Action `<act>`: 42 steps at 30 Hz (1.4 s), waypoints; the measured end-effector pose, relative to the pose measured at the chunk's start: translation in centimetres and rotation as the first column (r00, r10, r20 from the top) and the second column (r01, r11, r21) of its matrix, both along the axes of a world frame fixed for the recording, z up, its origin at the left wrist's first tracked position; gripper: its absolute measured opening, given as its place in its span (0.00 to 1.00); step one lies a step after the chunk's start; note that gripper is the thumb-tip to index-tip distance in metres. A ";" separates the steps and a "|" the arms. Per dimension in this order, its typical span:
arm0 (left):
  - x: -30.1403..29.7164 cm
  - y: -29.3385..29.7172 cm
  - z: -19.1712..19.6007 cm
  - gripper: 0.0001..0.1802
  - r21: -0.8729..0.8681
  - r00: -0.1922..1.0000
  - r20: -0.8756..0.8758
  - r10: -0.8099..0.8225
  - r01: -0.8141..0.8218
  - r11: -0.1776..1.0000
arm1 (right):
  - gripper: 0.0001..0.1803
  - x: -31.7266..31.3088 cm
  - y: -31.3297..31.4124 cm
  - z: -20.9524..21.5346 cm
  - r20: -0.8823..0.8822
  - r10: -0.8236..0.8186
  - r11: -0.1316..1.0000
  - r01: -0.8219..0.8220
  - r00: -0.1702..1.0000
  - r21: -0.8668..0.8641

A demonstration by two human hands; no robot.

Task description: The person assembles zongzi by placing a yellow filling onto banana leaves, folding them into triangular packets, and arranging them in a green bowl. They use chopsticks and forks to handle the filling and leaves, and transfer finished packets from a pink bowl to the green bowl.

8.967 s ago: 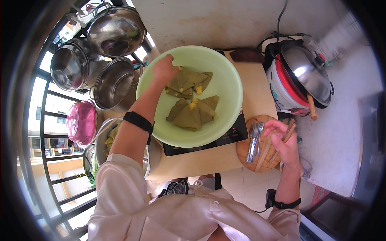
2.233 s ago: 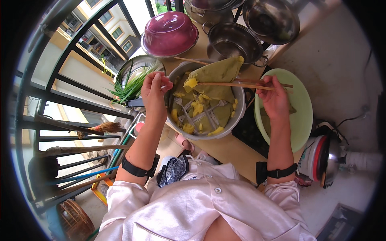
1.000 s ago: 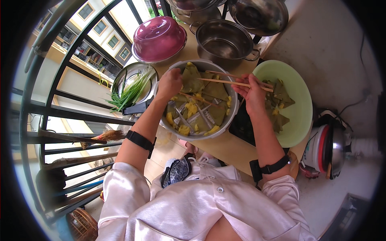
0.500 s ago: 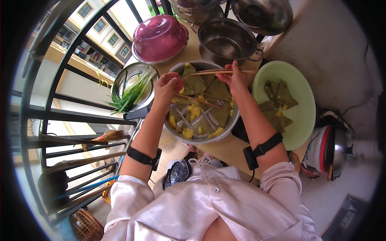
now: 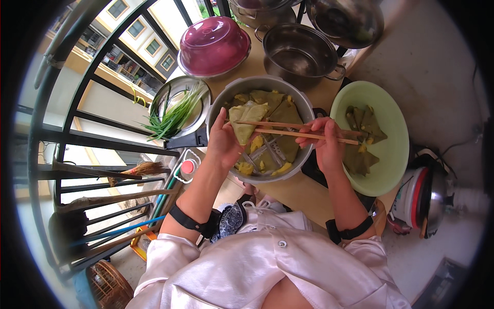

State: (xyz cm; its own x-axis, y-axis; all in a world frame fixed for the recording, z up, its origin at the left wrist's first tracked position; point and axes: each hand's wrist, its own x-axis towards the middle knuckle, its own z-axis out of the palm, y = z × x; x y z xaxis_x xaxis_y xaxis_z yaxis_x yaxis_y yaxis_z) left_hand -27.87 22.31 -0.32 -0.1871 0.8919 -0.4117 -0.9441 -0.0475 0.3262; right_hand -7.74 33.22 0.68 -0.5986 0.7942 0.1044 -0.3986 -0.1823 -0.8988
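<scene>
My left hand is curled round a folded olive-green, leaf-like piece, holding it over a large grey metal pot. In my right hand is a pair of wooden chopsticks, gripped near the thick ends. Their thin ends reach left to the green piece; the exact contact is partly hidden by the fingers. Inside the pot lie more flat green pieces, yellow soft bits and a perforated metal rack.
A pale green bowl with similar green pieces stands right of the pot. Behind are an empty steel pot and a pink basin. A plate of green onions sits left, beside black railings.
My left hand has lowered and now holds the green piece up above the pot. The chopsticks, earlier spread apart, have come close together at it. The view has shifted slightly.
</scene>
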 end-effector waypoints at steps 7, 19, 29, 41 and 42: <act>-0.6 -0.4 4.2 0.20 0.125 0.900 -0.436 0.022 0.036 0.992 | 0.21 7.5 -1.8 2.9 -0.077 -0.170 0.971 0.180 0.982 0.155; 4.3 -1.4 6.9 0.19 0.186 0.501 -0.864 -0.054 0.416 0.890 | 0.20 9.0 -2.4 1.5 -0.488 -0.088 0.916 -0.122 0.869 -0.382; 6.0 -1.2 5.0 0.12 0.126 0.088 -0.992 0.094 0.513 0.849 | 0.18 12.5 0.0 3.9 -0.319 -0.131 0.963 0.045 0.939 -0.265; 7.5 -1.7 3.0 0.21 0.187 -0.126 -0.946 0.298 0.540 0.821 | 0.19 14.9 1.6 5.9 -0.135 0.144 0.973 -0.165 0.980 -0.161; 7.8 -2.2 2.8 0.20 0.187 -0.095 -0.959 0.266 0.492 0.850 | 0.20 14.7 1.6 5.9 -0.132 0.118 0.975 -0.140 0.984 -0.171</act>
